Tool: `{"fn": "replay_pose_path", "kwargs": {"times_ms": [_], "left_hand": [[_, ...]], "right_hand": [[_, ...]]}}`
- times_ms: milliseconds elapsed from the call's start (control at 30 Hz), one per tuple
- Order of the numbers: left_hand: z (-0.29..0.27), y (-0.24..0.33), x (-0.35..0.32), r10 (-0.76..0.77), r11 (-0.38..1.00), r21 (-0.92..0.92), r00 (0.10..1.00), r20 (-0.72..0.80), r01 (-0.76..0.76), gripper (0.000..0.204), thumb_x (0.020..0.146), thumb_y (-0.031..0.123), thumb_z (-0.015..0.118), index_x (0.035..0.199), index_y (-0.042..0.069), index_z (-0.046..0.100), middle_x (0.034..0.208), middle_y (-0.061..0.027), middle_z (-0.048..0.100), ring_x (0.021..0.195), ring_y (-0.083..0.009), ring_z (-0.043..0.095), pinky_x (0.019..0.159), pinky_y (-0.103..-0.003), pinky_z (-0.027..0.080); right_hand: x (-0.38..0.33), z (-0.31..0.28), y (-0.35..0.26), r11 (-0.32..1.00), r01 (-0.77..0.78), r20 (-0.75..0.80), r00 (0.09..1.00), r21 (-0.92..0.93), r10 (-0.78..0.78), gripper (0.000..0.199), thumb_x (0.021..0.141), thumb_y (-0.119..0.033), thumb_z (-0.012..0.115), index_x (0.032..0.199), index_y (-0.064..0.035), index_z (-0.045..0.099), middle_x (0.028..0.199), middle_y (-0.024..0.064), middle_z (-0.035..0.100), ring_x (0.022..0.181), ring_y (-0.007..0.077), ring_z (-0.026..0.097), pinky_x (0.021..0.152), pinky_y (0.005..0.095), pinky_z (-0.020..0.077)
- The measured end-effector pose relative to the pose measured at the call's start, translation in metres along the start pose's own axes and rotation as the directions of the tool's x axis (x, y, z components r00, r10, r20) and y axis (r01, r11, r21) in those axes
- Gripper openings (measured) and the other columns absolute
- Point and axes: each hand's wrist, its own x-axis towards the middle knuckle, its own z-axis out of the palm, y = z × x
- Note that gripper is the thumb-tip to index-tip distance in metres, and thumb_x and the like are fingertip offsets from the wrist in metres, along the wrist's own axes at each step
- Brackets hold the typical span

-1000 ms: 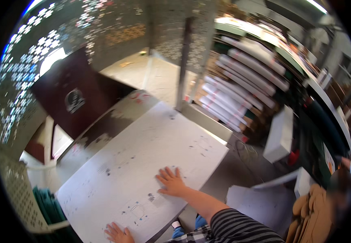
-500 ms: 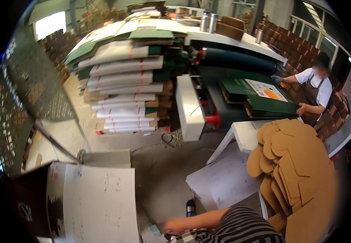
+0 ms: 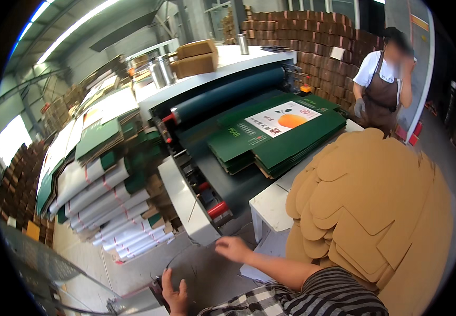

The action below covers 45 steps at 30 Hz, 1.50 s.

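My left hand (image 3: 174, 296) is at the lower edge, thumb and fingers apart, with nothing in it. To its upper right, my right hand (image 3: 233, 249) hangs in the air with loosely bent fingers and no visible object. It is nearest to the end of the white side beam (image 3: 188, 203) of a roller machine; I cannot tell whether they touch. On the machine's dark belt (image 3: 207, 152) lies a stack of green printed cardboard sheets (image 3: 301, 142) with a fruit picture. Right of my forearm, brown die-cut cardboard sheets (image 3: 364, 184) are piled in a fanned heap.
Beyond the sheets stands a co-worker (image 3: 383, 89) in a brown apron, one hand gloved, the other raised to the head. A tall pile of white and green bundles (image 3: 107, 195) rises at left. A white table corner (image 3: 270, 208) juts out beside the brown heap.
My view has swung to the right and nearer the machine. My left hand has come into view, and my right hand has risen. The co-worker has let go of the green sheets and straightened.
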Motion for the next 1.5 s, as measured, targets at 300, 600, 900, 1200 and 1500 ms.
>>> {"fn": "replay_pose_path", "kwargs": {"times_ms": [300,600,900,1200,1500], "left_hand": [[0.099,0.01,0.196,0.143,0.953,-0.28,0.987,0.078,-0.116,0.031,0.064,0.005,0.053,0.094,0.001,0.049,0.093,-0.0124,0.051,0.089,-0.0218,0.048,0.078,-0.028,0.035],[0.247,0.009,0.407,0.15,0.981,-0.165,0.941,0.304,-0.103,0.039,0.066,0.023,0.054,0.096,-0.001,0.048,0.096,-0.0173,0.049,0.091,-0.0278,0.046,0.077,-0.031,0.036],[0.364,-0.02,0.479,-0.118,0.985,0.167,0.505,0.855,-0.052,0.067,0.058,0.053,0.051,0.091,-0.005,0.051,0.095,-0.0206,0.049,0.091,-0.0293,0.047,0.077,-0.033,0.037],[0.385,-0.013,0.478,-0.084,0.933,0.27,0.587,0.805,-0.237,0.067,0.054,0.058,0.051,0.091,0.002,0.053,0.099,-0.0149,0.048,0.096,-0.0271,0.042,0.079,-0.033,0.034],[0.387,-0.011,0.473,-0.036,0.933,0.263,0.664,0.747,-0.245,0.07,0.055,0.059,0.05,0.094,0.001,0.051,0.1,-0.0141,0.045,0.097,-0.0274,0.039,0.081,-0.035,0.032]], "right_hand": [[0.089,-0.149,0.052,0.793,-0.17,-0.679,0.432,0.585,0.594,0.054,0.066,-0.022,0.055,0.109,0.0018,0.033,0.091,0.0111,0.049,0.063,0.0139,0.046,0.049,0.0236,0.0375],[0.12,-0.228,0.097,0.691,-0.14,-0.698,0.0,0.709,0.716,0.059,0.064,-0.033,0.059,0.104,0.0058,0.038,0.108,0.0142,0.04,0.098,0.0252,0.038,0.08,0.0369,0.0314],[0.122,-0.238,0.095,0.52,0.139,-0.538,0.205,0.843,0.818,0.054,0.065,-0.031,0.06,0.105,0.0005,0.04,0.104,0.0123,0.045,0.093,0.0259,0.043,0.079,0.0395,0.0349],[0.13,-0.244,0.098,0.486,0.112,-0.498,0.255,0.867,0.829,0.045,0.066,-0.032,0.058,0.099,-0.0043,0.047,0.1,0.0093,0.048,0.092,0.0242,0.044,0.08,0.0372,0.0336],[0.112,-0.254,0.12,0.523,0.097,-0.53,0.244,0.847,0.812,0.033,0.071,-0.022,0.053,0.098,-0.0032,0.046,0.098,0.0093,0.049,0.09,0.0243,0.045,0.079,0.0378,0.0344]]}}
